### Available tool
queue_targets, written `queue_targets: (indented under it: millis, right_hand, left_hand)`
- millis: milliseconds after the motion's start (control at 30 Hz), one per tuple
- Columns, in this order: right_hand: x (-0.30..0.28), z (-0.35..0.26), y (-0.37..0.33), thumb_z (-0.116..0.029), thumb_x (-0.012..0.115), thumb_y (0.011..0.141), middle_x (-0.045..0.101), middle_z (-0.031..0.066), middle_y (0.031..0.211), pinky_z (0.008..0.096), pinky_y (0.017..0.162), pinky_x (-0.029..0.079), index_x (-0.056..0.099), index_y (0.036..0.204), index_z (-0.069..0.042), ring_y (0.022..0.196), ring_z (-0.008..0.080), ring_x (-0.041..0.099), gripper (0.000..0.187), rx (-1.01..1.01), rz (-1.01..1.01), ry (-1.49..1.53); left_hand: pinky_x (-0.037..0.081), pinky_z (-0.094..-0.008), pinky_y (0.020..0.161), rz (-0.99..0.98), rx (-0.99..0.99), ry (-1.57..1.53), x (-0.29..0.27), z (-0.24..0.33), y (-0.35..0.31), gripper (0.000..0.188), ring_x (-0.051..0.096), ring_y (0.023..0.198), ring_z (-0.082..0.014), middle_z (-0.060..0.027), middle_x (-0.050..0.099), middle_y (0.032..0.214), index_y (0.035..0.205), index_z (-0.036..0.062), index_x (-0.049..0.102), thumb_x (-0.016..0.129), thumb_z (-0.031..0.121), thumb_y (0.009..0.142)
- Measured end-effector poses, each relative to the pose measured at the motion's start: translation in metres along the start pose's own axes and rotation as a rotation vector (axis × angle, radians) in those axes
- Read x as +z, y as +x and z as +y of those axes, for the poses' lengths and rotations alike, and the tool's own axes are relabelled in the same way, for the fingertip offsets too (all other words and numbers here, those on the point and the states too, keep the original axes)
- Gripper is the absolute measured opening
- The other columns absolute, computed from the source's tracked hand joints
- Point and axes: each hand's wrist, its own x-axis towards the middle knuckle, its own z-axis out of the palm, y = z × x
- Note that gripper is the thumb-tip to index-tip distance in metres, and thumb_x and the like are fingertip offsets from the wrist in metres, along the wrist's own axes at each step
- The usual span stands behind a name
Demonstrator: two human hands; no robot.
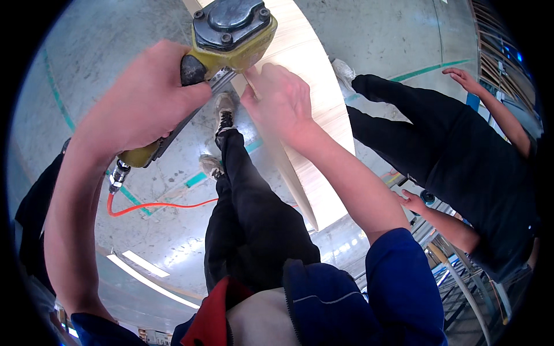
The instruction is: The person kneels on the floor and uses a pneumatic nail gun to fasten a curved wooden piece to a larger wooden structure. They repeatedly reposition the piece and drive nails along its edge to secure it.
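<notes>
My left hand (135, 95) is wrapped round the grip of a pneumatic nail gun (234, 37), yellow-green with a grey metal cap. An orange air hose (164, 205) joins the fitting at the grip's end. The gun's head stands over the edge of a pale wooden panel (323, 132) with a curved outer side. Close beside the gun, my right hand (283, 104) is closed, thumb and fingers pinching a thin wooden strip (291, 184) along the panel's straight edge. The gun's nose is hidden, so I cannot tell whether it touches the wood.
To the right stands another person (450, 144) in dark clothes, both hands held out by the panel. Metal racking (502, 75) lines the far right. Below me lies a grey concrete floor (133, 52) with green tape lines. Dark clothing (37, 213) shows at the left edge.
</notes>
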Motion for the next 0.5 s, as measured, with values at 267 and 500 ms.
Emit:
queue_targets:
  millis: [267, 500]
  right_hand:
    - [0.004, 0.001, 0.006, -0.01, 0.077, 0.075, 0.056, 0.0067, 0.073, 0.0409, 0.059, 0.052, 0.078, 0.113, -0.009, 0.067, 0.0273, 0.062, 0.038, 0.088, 0.004, 0.063]
    - [0.01, 0.013, 0.01, -0.005, 0.065, 0.086, 0.061, 0.0105, 0.082, 0.0409, 0.065, 0.055, 0.079, 0.114, -0.006, 0.07, 0.0279, 0.065, 0.031, 0.246, 0.104, 0.258]
  left_hand:
    - [0.043, -0.0262, 0.05, 0.111, -0.015, -0.266, 0.0, -0.017, -0.011, 0.035, 0.052, 0.05, -0.0079, 0.0006, 0.055, 0.064, 0.119, -0.0061, 0.058, 0.069, 0.02, 0.098]
    - [0.043, -0.0275, 0.05, -0.005, -0.011, -0.161, 0.001, -0.016, 0.001, 0.033, 0.053, 0.051, -0.0085, -0.001, 0.057, 0.065, 0.117, -0.0061, 0.058, 0.069, 0.017, 0.095]
